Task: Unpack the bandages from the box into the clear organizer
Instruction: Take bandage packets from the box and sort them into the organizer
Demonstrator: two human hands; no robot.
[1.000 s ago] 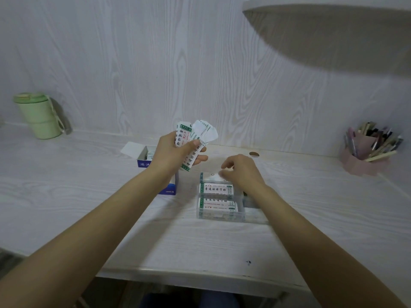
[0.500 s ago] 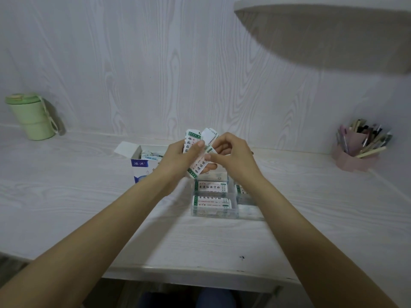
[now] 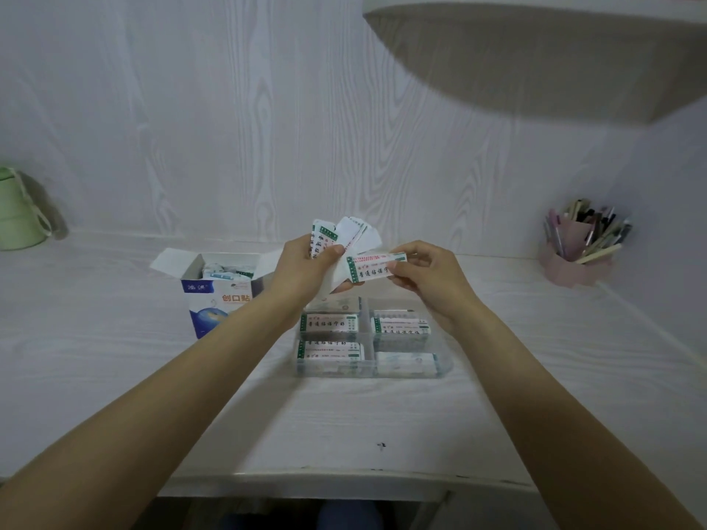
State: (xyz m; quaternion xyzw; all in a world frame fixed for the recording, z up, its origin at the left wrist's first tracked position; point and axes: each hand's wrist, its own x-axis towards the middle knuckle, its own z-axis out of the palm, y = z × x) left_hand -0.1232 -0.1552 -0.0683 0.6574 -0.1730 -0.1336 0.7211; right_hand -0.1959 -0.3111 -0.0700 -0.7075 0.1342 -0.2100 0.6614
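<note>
A pale wood-grain wall [image 3: 229,109] fills the background beyond both hands, and a rounded shelf [image 3: 554,51] juts out above and to the right of them. A whitewashed wooden desk [image 3: 363,415] is spread beneath the forearms. An open blue and white box [image 3: 214,296] is seen just left of the left hand [image 3: 302,269], its flaps up and loose bandage packets visible inside. Directly below the two hands a clear organizer [image 3: 369,342] is set flat on the desk; bandage stacks are laid in its compartments, long axes running left to right. A pink pen holder [image 3: 577,248] is placed well to the right of the right hand [image 3: 428,277], and a green container [image 3: 19,212] well to the left of the left hand. A fan of bandages [image 3: 340,239] is gripped in the curled left hand, long axes pointing upward and tilted. A single bandage [image 3: 377,265] is pinched at its right end between the right thumb and fingertips, its long axis nearly level, its left end touching the fan.
</note>
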